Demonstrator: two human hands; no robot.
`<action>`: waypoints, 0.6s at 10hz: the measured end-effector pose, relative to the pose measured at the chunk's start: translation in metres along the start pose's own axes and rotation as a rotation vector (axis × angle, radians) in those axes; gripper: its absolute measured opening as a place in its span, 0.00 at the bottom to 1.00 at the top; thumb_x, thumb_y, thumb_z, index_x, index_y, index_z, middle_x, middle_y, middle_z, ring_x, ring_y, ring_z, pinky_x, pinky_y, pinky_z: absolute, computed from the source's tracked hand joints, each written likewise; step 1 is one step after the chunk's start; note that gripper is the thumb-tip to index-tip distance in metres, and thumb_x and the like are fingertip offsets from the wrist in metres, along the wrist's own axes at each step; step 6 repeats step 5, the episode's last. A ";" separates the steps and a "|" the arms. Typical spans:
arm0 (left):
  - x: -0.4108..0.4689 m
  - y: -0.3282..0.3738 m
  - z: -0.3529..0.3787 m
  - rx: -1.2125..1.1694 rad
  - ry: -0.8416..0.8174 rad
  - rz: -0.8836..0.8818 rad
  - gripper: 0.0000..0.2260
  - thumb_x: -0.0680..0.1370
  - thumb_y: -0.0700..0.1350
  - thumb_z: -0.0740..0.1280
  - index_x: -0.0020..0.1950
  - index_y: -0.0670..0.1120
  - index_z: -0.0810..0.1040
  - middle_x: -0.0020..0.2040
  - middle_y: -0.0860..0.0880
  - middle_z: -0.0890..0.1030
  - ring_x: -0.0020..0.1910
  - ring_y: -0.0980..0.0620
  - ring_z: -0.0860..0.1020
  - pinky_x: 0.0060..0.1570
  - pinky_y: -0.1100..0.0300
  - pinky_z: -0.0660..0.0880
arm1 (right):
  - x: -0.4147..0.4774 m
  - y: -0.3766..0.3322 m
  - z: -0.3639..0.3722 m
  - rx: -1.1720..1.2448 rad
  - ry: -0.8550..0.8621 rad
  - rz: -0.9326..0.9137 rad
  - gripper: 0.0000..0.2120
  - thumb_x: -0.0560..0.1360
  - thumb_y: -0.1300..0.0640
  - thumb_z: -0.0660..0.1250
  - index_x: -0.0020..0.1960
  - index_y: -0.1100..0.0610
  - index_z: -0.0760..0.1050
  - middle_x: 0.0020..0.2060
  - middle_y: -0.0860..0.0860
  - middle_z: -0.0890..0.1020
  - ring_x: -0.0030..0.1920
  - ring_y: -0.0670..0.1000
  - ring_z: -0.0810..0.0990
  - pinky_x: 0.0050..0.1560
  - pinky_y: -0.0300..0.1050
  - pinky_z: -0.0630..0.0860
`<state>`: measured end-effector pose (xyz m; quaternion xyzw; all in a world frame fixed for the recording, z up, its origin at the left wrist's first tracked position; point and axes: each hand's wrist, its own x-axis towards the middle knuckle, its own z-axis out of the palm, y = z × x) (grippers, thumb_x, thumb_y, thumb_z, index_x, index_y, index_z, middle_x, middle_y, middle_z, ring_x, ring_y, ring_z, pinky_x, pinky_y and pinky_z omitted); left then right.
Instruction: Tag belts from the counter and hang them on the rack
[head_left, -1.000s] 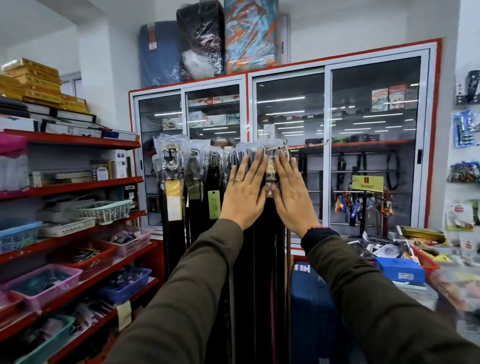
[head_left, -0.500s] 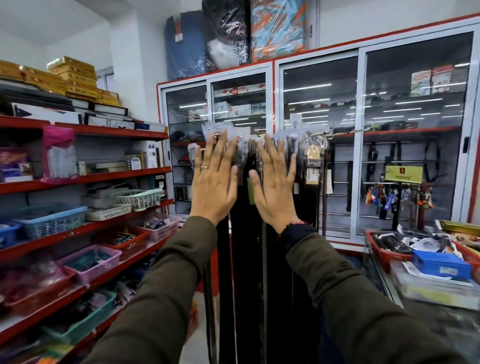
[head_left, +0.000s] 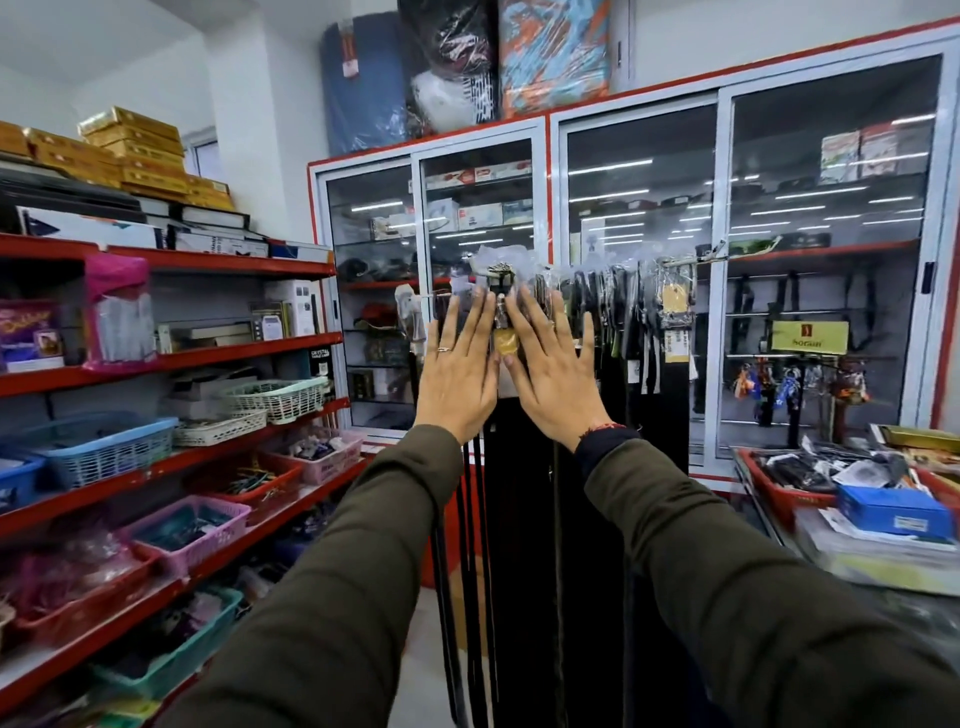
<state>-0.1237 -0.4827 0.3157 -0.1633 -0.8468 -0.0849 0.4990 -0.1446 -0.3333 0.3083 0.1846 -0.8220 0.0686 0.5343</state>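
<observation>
Black belts (head_left: 524, 519) now parted between hands

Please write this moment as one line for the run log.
stage: hanging | left hand: open, flat on belts | right hand: open, flat on belts | rack: full | nothing held

Both hands are raised at the centre of the frame, palms flat and fingers spread. The left hand (head_left: 457, 376) and right hand (head_left: 553, 382) press against the hanging belts (head_left: 524, 519), either side of one wrapped buckle (head_left: 501, 291). The belts hang from a rack (head_left: 691, 257) running toward the upper right. Red shelves (head_left: 171, 358) with baskets occupy the left of the frame. A glass cabinet (head_left: 727, 208) stands behind.
</observation>
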 end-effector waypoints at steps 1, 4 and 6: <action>0.000 0.004 0.005 -0.047 -0.003 -0.031 0.28 0.84 0.48 0.52 0.82 0.49 0.45 0.83 0.52 0.46 0.83 0.48 0.44 0.81 0.45 0.49 | 0.000 0.001 -0.004 -0.027 -0.039 0.012 0.29 0.82 0.43 0.47 0.81 0.48 0.49 0.81 0.47 0.51 0.82 0.55 0.48 0.76 0.67 0.49; -0.020 0.046 -0.001 0.074 0.045 -0.160 0.29 0.83 0.51 0.50 0.82 0.51 0.44 0.83 0.48 0.44 0.82 0.44 0.43 0.80 0.42 0.45 | -0.035 0.019 -0.046 0.029 -0.147 -0.029 0.29 0.80 0.45 0.53 0.80 0.45 0.53 0.81 0.45 0.49 0.82 0.51 0.48 0.79 0.57 0.51; -0.021 0.068 -0.002 0.066 0.079 -0.127 0.30 0.82 0.52 0.52 0.82 0.49 0.44 0.83 0.48 0.45 0.82 0.45 0.44 0.80 0.42 0.45 | -0.047 0.045 -0.091 0.087 -0.028 0.008 0.27 0.80 0.44 0.56 0.78 0.44 0.58 0.81 0.45 0.50 0.81 0.48 0.48 0.78 0.60 0.50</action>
